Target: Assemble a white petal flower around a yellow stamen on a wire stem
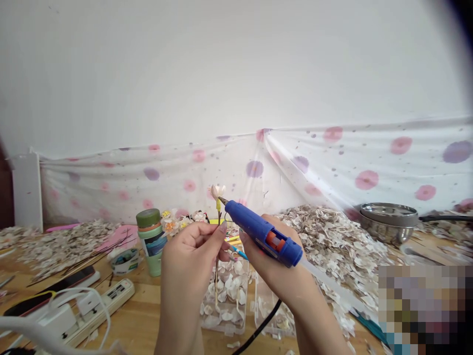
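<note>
My left hand [197, 246] pinches the thin brown stem of a small pale artificial flower [218, 191], held upright with its bloom at the top. Yellow shows just under the petals. In my right hand [279, 261] is a blue hot glue gun [258, 231], its nozzle pointing up and left at the base of the bloom. Whether the tip touches the flower I cannot tell. A glue stick sticks out of the gun's back, and a black cord hangs below. Beneath my hands lies a clear plastic box [244, 323] with loose pale petals.
Large heaps of pale petals [328, 241] spread at the right and left. Metal bowls [388, 222] stand at the back right. A green jar [151, 241], a tape roll [124, 261], a phone and a power strip [120, 295] with white cables are on the left.
</note>
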Motion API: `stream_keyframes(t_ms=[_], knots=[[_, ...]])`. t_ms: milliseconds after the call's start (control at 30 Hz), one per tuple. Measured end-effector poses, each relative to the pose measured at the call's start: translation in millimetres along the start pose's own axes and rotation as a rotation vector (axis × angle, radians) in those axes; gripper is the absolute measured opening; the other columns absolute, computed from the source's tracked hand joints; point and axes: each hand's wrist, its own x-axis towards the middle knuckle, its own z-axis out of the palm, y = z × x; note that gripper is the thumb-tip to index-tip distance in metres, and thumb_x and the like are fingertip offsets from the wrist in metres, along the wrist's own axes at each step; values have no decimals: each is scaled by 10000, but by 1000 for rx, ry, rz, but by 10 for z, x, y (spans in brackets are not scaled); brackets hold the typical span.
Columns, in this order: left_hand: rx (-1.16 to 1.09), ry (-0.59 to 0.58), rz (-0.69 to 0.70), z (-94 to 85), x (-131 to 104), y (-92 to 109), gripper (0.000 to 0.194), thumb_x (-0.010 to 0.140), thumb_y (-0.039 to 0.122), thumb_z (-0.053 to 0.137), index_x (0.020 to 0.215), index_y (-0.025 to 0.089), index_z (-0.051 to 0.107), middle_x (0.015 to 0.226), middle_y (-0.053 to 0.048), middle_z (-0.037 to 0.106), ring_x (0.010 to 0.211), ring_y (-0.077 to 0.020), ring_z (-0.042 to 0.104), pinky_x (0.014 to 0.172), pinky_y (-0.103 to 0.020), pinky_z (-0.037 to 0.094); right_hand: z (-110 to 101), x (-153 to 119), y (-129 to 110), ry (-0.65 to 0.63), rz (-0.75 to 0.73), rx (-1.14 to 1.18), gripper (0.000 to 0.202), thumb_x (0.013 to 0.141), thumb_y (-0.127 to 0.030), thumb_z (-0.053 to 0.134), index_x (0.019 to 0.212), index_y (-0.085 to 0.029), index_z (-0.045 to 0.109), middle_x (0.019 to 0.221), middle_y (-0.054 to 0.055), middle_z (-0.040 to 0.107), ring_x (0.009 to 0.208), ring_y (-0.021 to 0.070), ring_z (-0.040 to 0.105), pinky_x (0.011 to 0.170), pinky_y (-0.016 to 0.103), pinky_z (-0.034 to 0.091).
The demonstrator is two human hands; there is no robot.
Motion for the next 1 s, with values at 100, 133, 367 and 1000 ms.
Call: stream_keyframes(t_ms=[100, 133, 367, 1000], knots=[[-21, -13, 3, -3, 10, -10, 205, 663, 353, 797, 658, 179, 688, 513, 26, 663, 436, -101, 588, 451, -181, 456, 5, 3, 2, -36, 70, -18, 281, 796, -303, 529, 568, -212, 393, 541, -35, 427, 473, 95, 405, 452, 223, 331], [-20, -11, 3, -3, 12, -10, 211, 660, 358, 800, 660, 178, 689, 514, 26, 663, 433, -100, 586, 452, -181, 458, 3, 4, -3, -42, 90, -26, 283, 792, -315, 524, 564, -213, 392, 542, -33, 421, 476, 98, 404, 451, 224, 326], [-18, -20, 9, 1, 9, 3, 236, 651, 372, 811, 646, 172, 685, 511, 19, 659, 431, -106, 584, 445, -188, 457, 20, -11, 4, -45, 173, 13, 290, 789, -379, 511, 568, -209, 433, 559, -4, 470, 497, 122, 448, 464, 247, 354], [-17, -44, 11, 8, 30, -12, 257, 655, 396, 806, 654, 171, 681, 512, 16, 658, 431, -114, 587, 444, -200, 452, 3, 5, -22, -3, 211, 33, 290, 778, -377, 527, 561, -215, 423, 524, -14, 467, 465, 114, 442, 441, 242, 355]])
